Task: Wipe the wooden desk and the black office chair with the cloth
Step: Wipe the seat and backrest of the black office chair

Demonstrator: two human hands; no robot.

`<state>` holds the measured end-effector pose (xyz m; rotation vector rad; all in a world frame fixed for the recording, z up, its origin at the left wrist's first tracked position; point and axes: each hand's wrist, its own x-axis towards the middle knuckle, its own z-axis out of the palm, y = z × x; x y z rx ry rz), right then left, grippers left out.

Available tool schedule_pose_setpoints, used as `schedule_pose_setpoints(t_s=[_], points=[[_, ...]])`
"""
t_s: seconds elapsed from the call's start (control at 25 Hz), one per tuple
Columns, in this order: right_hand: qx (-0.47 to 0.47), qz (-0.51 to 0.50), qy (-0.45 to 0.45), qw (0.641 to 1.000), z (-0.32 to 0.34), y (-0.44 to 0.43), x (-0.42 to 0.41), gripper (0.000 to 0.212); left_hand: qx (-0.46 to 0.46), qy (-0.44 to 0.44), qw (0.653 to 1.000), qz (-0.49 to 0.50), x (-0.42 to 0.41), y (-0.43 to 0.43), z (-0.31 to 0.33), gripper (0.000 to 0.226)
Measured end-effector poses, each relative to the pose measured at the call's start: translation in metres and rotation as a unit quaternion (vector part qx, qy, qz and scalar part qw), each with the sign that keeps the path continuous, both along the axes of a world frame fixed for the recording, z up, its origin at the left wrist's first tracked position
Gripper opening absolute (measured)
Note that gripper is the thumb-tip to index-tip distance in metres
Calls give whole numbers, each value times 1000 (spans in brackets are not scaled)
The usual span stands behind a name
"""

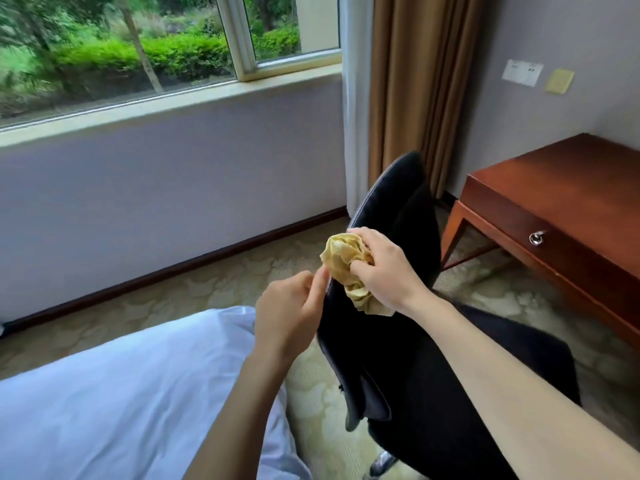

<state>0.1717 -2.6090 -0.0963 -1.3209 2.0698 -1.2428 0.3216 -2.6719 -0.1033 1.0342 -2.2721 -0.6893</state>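
White bedding (pixel 104 393) lower left. Right hand (pixel 384 271) fingers clench the bunched yellow cloth (pixel 343 258) over the black chair (pixel 401 202) backrest; left hand (pixel 291 313) fingers pinch its edge. Worktop (pixel 554 181) well apart, right. Judgement: spread cloth flatter first, then stroke along backrest.

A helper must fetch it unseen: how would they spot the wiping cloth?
From the window, look down to the black office chair between the white bed and the wooden desk. At its backrest, the right hand grips the cloth. It is the only pale yellow, crumpled thing against the black chair.
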Motion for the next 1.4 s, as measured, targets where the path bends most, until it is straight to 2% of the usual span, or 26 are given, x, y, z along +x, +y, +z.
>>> schedule_pose_setpoints(t_s=[0.08,0.2,0.24,0.32,0.44,0.52,0.56,0.6,0.72,0.8,1.04,1.24,1.4], points=[[5,-18,-20,1000,0,18,15,44,6,8,1000,24,1,0,6,74],[61,-32,-55,996,6,42,30,50,-60,23,996,60,-11,-4,17,49],[74,-26,-64,995,10,50,36,43,-81,36,995,50,-15,-6,21,36],[104,-7,-77,992,18,71,47,17,-89,68,992,-53,-28,-11,24,12],[178,44,-32,982,31,95,56,15,-80,12,971,-225,-42,-14,16,30],[204,52,-9,978,36,109,59,3,-103,-65,953,-278,-44,-9,5,32],[209,51,-3,977,37,117,61,7,-105,-86,948,-288,-42,-4,-2,30],[212,46,-3,976,37,124,63,13,-98,-91,949,-286,-39,2,-8,28],[197,28,-18,980,32,152,70,5,-95,-63,961,-252,-30,28,-17,30],[197,20,-24,980,31,172,71,8,-104,-60,966,-227,-24,50,-19,36],[176,-17,-52,983,31,224,76,20,-163,-120,958,-204,-3,105,-14,53],[187,-79,-52,978,36,255,71,22,-232,-209,922,-228,-10,135,-2,48],[198,-115,-55,972,38,271,66,18,-307,-223,874,-303,-20,146,6,41]])
